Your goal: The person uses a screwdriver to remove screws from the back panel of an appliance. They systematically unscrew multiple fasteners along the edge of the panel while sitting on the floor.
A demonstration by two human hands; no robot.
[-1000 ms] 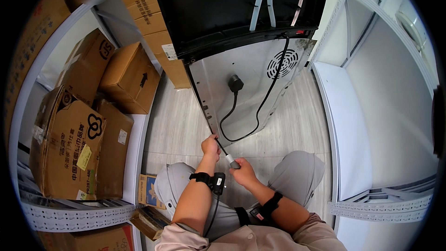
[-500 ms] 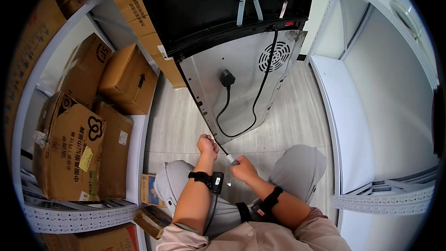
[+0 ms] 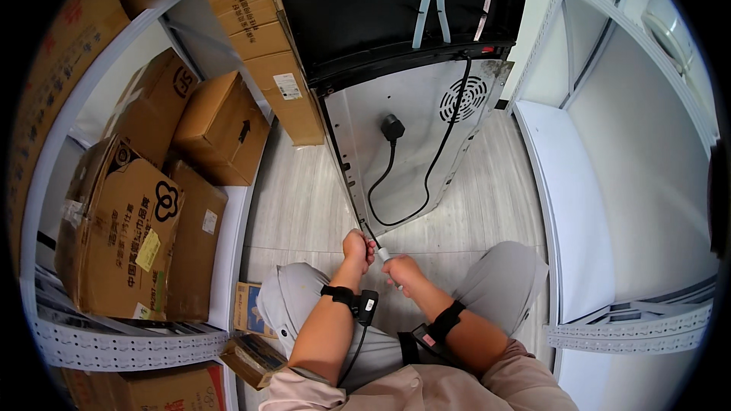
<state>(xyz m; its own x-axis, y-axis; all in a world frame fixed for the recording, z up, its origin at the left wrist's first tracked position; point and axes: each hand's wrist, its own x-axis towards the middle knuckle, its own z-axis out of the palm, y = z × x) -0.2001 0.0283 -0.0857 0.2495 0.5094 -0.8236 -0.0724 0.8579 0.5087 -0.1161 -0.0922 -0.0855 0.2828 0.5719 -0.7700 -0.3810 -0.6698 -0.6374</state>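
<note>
My right hand (image 3: 405, 275) is closed around the pale grey handle of a screwdriver (image 3: 386, 256). Its dark shaft slants up to the lower left corner of a metal back panel (image 3: 354, 125) on a tall appliance. Just left of the shaft, my left hand (image 3: 356, 250) is curled closed by that corner; whatever its fingers may hold is hidden. A black power cord (image 3: 445, 154) loops down the panel from the black upper section (image 3: 358, 7). Its plug (image 3: 392, 127) rests against the metal, left of a round vent (image 3: 464, 99).
Cardboard boxes (image 3: 126, 240) fill the white shelf rack on the left. A tall flat carton (image 3: 285, 99) leans beside the appliance. On the right stands another white rack (image 3: 567, 183). Small boxes (image 3: 251, 358) lie by my left knee, on the pale wood-look floor (image 3: 285, 198).
The view has shifted, so the appliance appears farther right. Both hands stay at the same lower corner. My right fingers have changed their hold slightly, and the handle's end now shows below them.
</note>
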